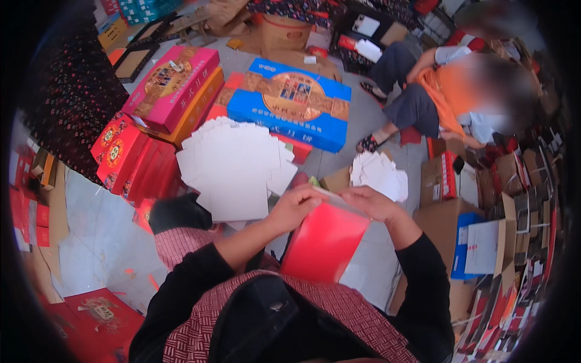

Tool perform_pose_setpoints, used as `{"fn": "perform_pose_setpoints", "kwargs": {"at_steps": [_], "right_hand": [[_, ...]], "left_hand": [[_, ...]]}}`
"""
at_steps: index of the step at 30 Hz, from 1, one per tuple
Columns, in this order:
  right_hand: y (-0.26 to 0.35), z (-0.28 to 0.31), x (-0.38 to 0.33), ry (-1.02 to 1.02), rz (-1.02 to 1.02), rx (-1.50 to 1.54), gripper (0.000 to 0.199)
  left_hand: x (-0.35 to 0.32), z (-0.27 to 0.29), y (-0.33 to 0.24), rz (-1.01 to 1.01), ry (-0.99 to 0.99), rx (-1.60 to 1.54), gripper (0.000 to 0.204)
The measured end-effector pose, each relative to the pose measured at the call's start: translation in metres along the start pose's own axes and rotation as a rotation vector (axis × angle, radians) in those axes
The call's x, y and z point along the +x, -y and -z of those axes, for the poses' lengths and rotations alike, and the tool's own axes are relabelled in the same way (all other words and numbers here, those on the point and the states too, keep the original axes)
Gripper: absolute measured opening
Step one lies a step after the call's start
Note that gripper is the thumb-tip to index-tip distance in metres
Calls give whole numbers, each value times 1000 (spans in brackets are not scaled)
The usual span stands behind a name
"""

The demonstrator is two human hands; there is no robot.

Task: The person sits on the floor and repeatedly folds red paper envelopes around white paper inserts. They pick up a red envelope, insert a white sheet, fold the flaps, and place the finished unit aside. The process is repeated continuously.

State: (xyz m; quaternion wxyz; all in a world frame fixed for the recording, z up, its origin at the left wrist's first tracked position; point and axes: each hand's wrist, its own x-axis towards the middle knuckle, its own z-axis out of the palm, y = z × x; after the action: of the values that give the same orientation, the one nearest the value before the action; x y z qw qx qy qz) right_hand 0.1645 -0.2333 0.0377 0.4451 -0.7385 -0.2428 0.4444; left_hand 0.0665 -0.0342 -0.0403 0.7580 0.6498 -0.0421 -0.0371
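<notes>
While both hands grip its top edge, the red box (324, 242) stands tilted on the person's lap.
Left hand (295, 206) and right hand (368, 202) are curled closed on it; the fanned white card stack (233, 163) lies just beyond the box's left.

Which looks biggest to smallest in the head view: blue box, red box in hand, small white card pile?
1. blue box
2. red box, though nearness to the camera inflates it
3. small white card pile

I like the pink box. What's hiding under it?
Under the pink box lies an orange box, only its edge showing. Whatever sits below that is covered.
</notes>
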Motion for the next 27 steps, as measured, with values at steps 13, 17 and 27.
{"fn": "perform_pose_setpoints", "kwargs": {"at_steps": [13, 17, 27], "right_hand": [[-15, 12, 4, -118, -113, 207, 40], [-60, -8, -15, -1000, 122, 581, 29], [-80, -93, -32, -1084, 288, -36, 16]], "left_hand": [[-12, -15, -1, 46, -86, -188, 54], [-13, -15, -8, 44, -157, -139, 53], [-32, -16, -3, 139, -220, -124, 22]]}}
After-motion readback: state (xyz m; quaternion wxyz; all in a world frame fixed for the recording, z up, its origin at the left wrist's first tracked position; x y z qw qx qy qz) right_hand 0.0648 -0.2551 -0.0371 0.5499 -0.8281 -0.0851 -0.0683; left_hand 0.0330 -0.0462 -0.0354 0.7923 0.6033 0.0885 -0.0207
